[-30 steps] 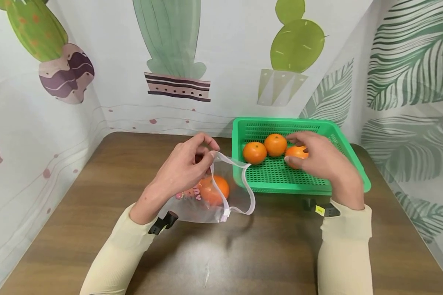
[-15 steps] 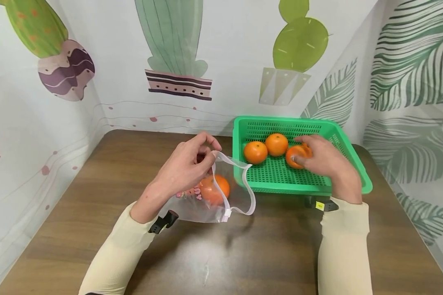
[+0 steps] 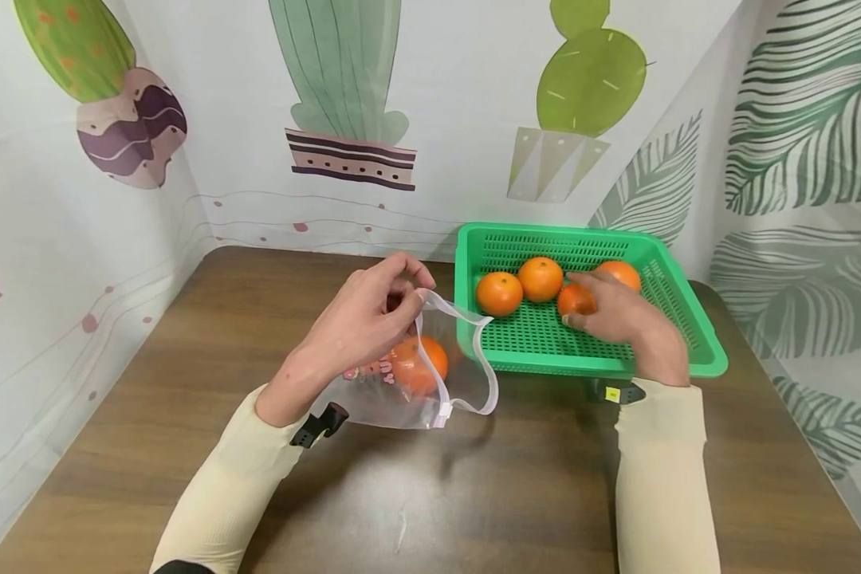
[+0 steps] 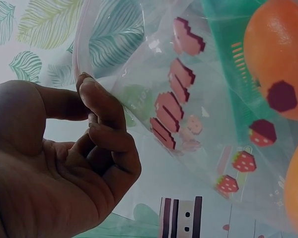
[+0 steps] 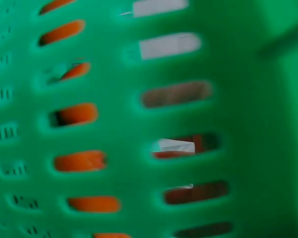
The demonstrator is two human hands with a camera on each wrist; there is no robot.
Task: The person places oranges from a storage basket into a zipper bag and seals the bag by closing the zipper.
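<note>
My left hand [image 3: 362, 319] pinches the rim of a clear plastic zip bag [image 3: 380, 406] between thumb and finger. The bag's mouth gapes to the right, with a white slider [image 3: 445, 410] at its lower corner. Orange fruit [image 3: 422, 368] lies inside it; two rounded oranges [image 4: 280, 54] show at the right of the left wrist view. Over the green basket [image 3: 545, 363], my right hand [image 3: 620, 319] has its fingers and thumb around an orange [image 3: 575, 299]. The right wrist view is mostly filled by the basket's slotted wall [image 5: 124, 119], which hides the fingers.
Two more oranges, one at the left [image 3: 499, 294] and one in the middle [image 3: 541, 279], sit in the basket. Another orange [image 3: 620, 275] lies behind my right hand. The brown table [image 3: 531, 494] meets a patterned cloth backdrop [image 3: 459, 104].
My right hand has lowered and closed around the near orange, and the orange behind it has come into view at the right. The left hand keeps its hold on the bag.
</note>
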